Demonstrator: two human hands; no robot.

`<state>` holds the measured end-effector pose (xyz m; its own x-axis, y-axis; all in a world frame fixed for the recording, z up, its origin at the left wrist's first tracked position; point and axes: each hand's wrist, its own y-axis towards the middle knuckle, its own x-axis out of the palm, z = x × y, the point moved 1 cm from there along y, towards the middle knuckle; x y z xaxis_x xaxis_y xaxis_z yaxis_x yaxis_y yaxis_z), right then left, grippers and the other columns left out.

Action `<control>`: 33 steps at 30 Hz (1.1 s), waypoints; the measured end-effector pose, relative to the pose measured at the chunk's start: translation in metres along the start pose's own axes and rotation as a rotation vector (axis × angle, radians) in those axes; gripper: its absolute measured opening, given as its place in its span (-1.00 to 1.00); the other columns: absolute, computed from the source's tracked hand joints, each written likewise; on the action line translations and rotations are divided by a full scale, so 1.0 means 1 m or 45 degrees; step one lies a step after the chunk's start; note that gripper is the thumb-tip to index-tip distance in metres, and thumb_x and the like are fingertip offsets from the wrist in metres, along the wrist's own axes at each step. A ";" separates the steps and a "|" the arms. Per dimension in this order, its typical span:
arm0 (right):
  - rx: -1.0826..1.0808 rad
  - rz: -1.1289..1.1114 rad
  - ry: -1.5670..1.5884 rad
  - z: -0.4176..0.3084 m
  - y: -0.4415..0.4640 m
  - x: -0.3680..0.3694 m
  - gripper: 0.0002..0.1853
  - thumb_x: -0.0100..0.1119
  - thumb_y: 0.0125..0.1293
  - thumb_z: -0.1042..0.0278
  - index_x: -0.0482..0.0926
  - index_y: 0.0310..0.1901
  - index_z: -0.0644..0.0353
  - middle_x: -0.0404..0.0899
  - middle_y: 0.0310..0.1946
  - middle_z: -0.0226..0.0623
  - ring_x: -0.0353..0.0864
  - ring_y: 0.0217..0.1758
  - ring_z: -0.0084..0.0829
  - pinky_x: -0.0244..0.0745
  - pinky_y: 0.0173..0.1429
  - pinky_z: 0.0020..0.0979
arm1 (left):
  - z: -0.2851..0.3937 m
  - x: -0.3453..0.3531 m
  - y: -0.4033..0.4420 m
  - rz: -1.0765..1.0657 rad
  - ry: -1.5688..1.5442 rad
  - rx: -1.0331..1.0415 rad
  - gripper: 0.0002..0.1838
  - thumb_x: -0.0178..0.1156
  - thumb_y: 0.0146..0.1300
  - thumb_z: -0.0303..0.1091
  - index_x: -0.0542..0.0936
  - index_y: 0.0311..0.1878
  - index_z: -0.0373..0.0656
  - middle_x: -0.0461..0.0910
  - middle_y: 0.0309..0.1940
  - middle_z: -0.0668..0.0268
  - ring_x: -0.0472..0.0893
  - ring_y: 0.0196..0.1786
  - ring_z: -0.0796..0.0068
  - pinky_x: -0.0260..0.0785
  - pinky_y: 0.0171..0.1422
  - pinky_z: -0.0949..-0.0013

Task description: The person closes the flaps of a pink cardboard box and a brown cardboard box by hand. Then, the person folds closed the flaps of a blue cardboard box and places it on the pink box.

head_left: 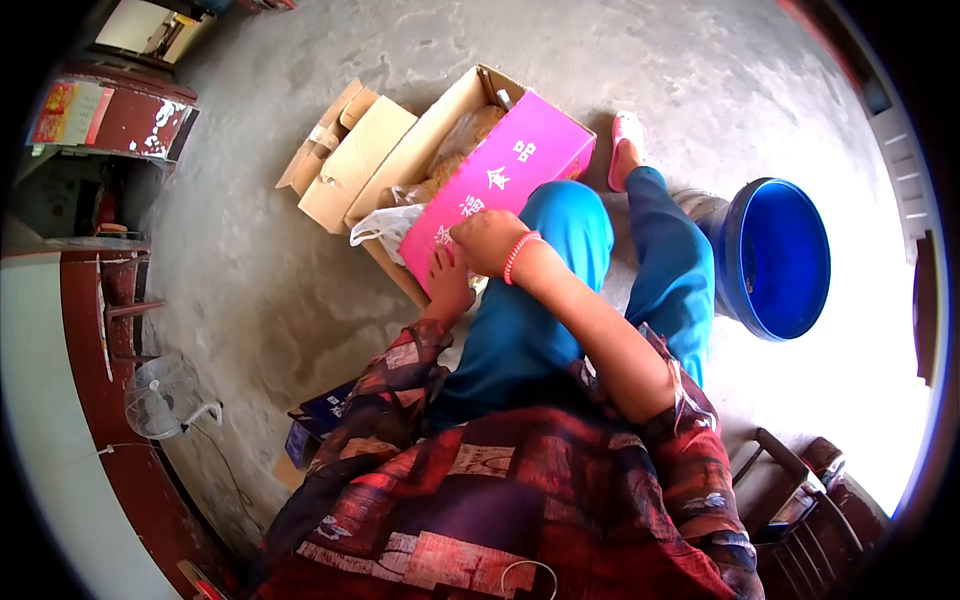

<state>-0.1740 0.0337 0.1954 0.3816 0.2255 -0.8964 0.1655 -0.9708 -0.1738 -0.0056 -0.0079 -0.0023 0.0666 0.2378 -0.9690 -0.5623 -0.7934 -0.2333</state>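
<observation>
A pink box (500, 170) with white characters lies tilted on an open cardboard carton (385, 165). On the box's near end rests my left hand (447, 280), its fingers spread over the pink surface. Close beside it, my right hand (488, 242), with a red-and-white band on the wrist, is curled against the same box; what its fingers hold, if anything, is hidden. Clear bags with brown contents (460, 150) show inside the carton behind the pink box. A white plastic bag (385, 228) hangs over the carton's near left edge.
To the right stands a large blue bucket (735, 260). A fan (165, 397) is on the left, beside a dark red wall edge. A dark blue box (325, 408) lies by my left sleeve. A wooden chair (800, 500) is at the lower right.
</observation>
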 end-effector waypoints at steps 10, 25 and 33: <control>-0.150 0.113 0.280 0.001 0.027 0.007 -0.77 -0.10 0.16 0.27 0.52 -0.26 0.16 0.57 -0.31 -0.13 0.54 -0.18 -0.13 0.40 -0.07 -0.18 | 0.008 -0.031 0.018 0.146 -0.271 -0.105 -0.06 0.29 -0.13 -0.16 0.02 0.33 -0.11 -0.03 0.27 -0.12 0.00 0.31 -0.20 0.06 0.22 -0.12; -0.143 0.794 0.809 0.062 0.009 -0.053 -0.79 0.02 0.08 0.61 0.55 -0.24 0.20 0.59 -0.33 -0.21 0.60 -0.28 -0.33 0.49 -0.24 -0.43 | 0.006 -0.027 0.057 -0.217 -0.239 -0.127 0.27 0.37 -0.29 0.14 -0.27 0.38 0.02 -0.24 0.29 -0.34 -0.19 0.34 -0.34 -0.08 0.28 -0.18; 0.752 0.324 0.430 0.262 0.026 0.046 -0.47 0.08 0.01 0.24 0.37 0.09 0.18 0.36 0.06 0.03 0.38 0.13 -0.11 0.29 0.19 -0.28 | -0.013 -0.035 0.030 0.181 -0.595 0.050 -0.22 0.20 0.01 0.02 0.17 0.30 0.01 0.07 0.27 -0.11 0.05 0.33 -0.08 -0.05 0.26 -0.16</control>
<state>-0.3903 -0.0029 0.0427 0.6187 -0.0926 -0.7801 -0.4482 -0.8572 -0.2537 -0.0147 -0.0475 0.0232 -0.3851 0.3615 -0.8491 -0.5700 -0.8168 -0.0892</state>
